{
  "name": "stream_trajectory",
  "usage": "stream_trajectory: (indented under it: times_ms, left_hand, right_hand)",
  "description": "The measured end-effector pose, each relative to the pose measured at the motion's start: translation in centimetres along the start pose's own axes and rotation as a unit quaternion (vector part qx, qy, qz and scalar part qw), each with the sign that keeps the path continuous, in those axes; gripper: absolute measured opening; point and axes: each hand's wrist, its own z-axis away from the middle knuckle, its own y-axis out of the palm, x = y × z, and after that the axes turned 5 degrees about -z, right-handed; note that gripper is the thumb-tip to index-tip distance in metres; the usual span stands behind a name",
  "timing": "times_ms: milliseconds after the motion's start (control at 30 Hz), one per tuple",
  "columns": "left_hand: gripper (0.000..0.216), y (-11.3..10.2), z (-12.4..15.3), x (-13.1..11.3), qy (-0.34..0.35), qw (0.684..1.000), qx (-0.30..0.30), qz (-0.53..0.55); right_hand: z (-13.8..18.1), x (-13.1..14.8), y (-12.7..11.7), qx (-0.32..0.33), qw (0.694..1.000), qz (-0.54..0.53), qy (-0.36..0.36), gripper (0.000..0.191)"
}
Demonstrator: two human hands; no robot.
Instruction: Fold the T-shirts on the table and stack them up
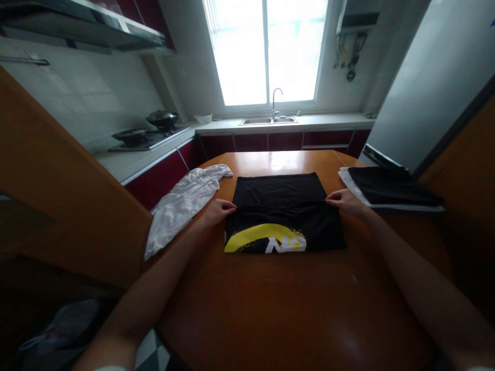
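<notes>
On the far left, a stove (145, 136) with two dark pans sits by the wall. Nearer, a white cloth (181, 203) lies crumpled on the left edge of the round wooden counter (294, 304), partly hanging off.

Next comes the person's left hand (218, 210). Its fingers are pressed together and pinch the left edge of a black shirt (284, 211). The shirt lies flat in the middle of the counter, folded into a neat block. A yellow swoosh and white letters show on its near part.

The right hand (346, 201) pinches the right edge of the same shirt, fingers close together.

To the right, a stack of folded clothes (386, 190), black on top of white, rests near the counter's right edge. Far behind, a sink (268, 120) sits under a bright window (266, 51).
</notes>
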Motion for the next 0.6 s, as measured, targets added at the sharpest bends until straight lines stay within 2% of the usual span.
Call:
stream_trajectory:
  times_ms: [100,200,267,333,400,467,533,600]
  left_hand:
    - [0.04,0.2,0.1,0.3,0.005,1.0,-0.003,-0.003]
    - [0.052,-0.2,0.0,0.6,0.01,1.0,-0.03,0.0]
    - [0.061,-1.2,0.0,0.7,0.008,0.998,-0.054,-0.008]
    - [0.059,-2.7,0.2,0.6,0.003,0.998,-0.049,-0.037]
    - [0.049,-4.4,0.9,0.1,-0.006,0.997,0.004,-0.075]
    - [0.04,-5.5,2.5,-0.9,-0.022,0.992,0.081,-0.096]
    - [0.034,-5.8,4.9,-2.1,-0.045,0.983,0.151,-0.095]
    - [0.033,-5.1,7.8,-3.2,-0.071,0.975,0.198,-0.074]
  right_hand:
    - [-0.2,-0.2,0.7,0.002,1.0,0.003,0.001,0.021]
    - [-0.2,-0.2,1.0,0.009,1.0,0.021,-0.011,0.017]
    - [0.1,0.0,0.8,-0.001,0.999,0.05,-0.02,0.016]
    - [0.6,0.5,0.2,-0.023,0.995,0.092,-0.029,0.016]
    - [1.5,1.1,-0.4,-0.038,0.99,0.132,-0.038,0.017]
    - [2.9,1.4,-0.8,-0.026,0.987,0.156,-0.04,0.02]
    - [4.9,1.4,-0.9,0.008,0.986,0.166,-0.025,0.027]
    - [7.2,1.0,-0.7,0.041,0.985,0.165,0.003,0.035]
